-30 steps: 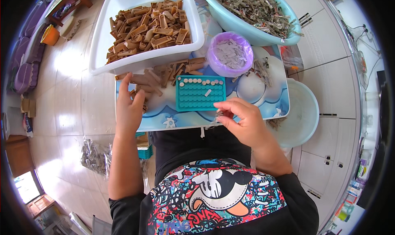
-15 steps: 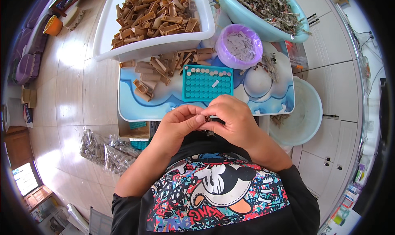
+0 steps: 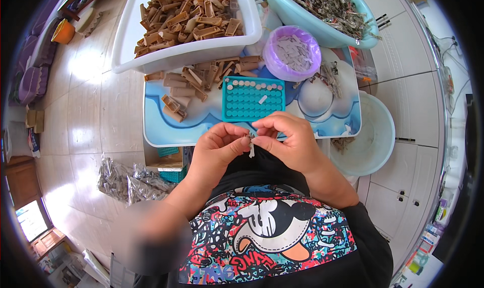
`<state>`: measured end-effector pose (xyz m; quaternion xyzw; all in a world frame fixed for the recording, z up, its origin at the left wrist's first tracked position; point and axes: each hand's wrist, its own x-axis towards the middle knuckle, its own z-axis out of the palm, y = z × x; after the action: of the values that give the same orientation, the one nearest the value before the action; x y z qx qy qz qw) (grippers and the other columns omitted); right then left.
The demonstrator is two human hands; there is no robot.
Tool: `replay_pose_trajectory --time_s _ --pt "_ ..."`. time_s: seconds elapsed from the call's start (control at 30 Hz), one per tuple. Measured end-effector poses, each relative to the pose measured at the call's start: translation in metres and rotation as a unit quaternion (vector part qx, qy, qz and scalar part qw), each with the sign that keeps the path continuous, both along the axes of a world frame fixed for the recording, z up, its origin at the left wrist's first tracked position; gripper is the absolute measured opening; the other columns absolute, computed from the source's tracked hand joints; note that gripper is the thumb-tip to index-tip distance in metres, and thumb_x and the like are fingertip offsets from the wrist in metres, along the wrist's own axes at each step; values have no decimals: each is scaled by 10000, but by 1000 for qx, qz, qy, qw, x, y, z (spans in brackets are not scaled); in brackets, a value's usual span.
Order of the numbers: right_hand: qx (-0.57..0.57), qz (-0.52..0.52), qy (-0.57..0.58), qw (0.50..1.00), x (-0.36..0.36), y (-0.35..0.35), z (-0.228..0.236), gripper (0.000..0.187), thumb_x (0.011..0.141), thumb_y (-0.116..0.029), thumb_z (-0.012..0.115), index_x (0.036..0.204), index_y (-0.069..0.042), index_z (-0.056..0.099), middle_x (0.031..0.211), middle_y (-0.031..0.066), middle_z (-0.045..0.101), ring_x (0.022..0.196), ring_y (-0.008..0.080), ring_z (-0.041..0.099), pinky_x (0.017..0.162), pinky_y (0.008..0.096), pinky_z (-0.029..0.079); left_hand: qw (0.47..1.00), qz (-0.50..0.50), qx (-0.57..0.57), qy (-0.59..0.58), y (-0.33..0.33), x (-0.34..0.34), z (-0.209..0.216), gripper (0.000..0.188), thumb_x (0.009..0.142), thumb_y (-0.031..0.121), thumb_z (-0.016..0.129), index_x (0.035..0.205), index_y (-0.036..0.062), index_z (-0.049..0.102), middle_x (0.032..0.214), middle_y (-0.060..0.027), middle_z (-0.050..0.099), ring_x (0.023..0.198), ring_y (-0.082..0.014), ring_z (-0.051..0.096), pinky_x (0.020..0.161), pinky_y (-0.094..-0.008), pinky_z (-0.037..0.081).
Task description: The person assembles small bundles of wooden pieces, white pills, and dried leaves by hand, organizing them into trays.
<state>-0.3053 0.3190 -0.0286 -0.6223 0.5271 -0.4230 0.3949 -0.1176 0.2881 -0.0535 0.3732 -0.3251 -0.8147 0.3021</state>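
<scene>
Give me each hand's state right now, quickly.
Left hand: closed, thumb and fingertips pinching a small piece with a pale dangling strip.
Right hand: fingers curled beside that piece; whether they grip it cannot be told.

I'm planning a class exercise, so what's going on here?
A person's left hand pinches a small greyish piece with a pale strip hanging below; the fingers of the right hand are right beside it. Beyond, a rectangular teal tray carries round pale pieces near its far edge and one loose white strip. Brown trough-shaped pieces lie to its left.
</scene>
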Motion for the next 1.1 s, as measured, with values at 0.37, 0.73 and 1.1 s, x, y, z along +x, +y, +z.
replay_pose_trajectory --time_s 0.37,0.73,1.1 --pt "69 -36 -96 992 6 5 -11 84 795 -1 654 869 17 619 824 81 630 704 117 589 631 235 470 986 88 -138 11 10 -11 0 155 844 -9 627 982 -13 557 915 -45 623 814 -95 594 752 -218 489" --pt "-288 -52 186 938 9 0 -15 202 669 22 693 843 -27 603 785 85 616 681 253 615 583 330 507 991 12 -97 -87 12 -12 6 172 842 47 650 957 -21 543 829 -25 612 720 -65 583 655 -193 492" --pt "-266 -70 212 938 13 3 -14 193 685 3 692 842 -34 587 781 77 613 689 244 615 586 326 501 984 73 -132 -89 18 -20 4 136 848 5 616 959 -20 541 844 -34 629 770 -71 609 686 -195 505"
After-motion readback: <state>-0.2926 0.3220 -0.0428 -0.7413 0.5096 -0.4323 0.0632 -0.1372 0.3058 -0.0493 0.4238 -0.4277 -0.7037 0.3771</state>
